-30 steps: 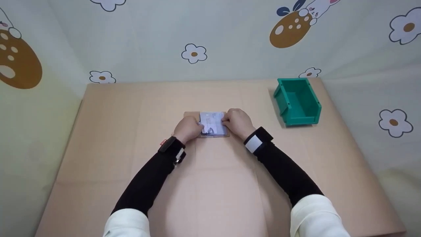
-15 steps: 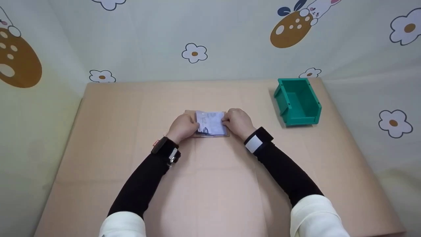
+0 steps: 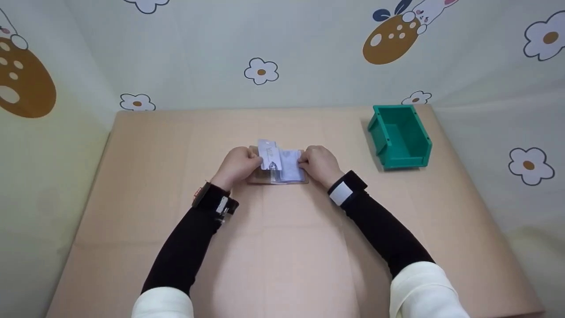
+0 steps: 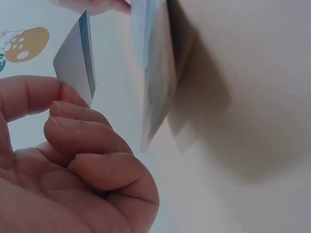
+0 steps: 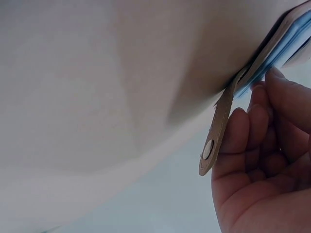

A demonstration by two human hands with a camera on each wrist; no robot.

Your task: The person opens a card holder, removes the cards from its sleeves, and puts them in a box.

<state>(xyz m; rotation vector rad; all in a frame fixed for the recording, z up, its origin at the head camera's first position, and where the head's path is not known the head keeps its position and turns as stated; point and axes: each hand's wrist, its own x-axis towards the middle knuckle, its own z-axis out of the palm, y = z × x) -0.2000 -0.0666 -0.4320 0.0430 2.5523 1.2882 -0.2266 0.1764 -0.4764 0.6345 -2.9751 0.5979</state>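
My left hand (image 3: 237, 162) grasps a flat, pale bluish-white rectangular card (image 3: 269, 155) with dark print at its lower end, pinching it by the left edge between thumb and forefinger while my other fingers curl in toward the palm. The card tilts a little, its top jutting past the far edge of an opened brown leather-like holder (image 3: 260, 178); from my left wrist I see a gap between card and holder.

My right hand (image 3: 321, 162) is closed too, thumb and finger pinching the right edge of the pale blue-white sheets (image 3: 292, 168) inside that holder. Just beside those fingers a narrow stitched brown strap (image 5: 221, 119) sticks out from it, a round metal snap (image 5: 208, 149) near the tip.

The holder is near the middle of a tan table (image 3: 304, 256). A green plastic open-fronted bin (image 3: 404, 162) sits well apart at the far right, before a pale, flower-printed cloth backdrop (image 3: 198, 57).
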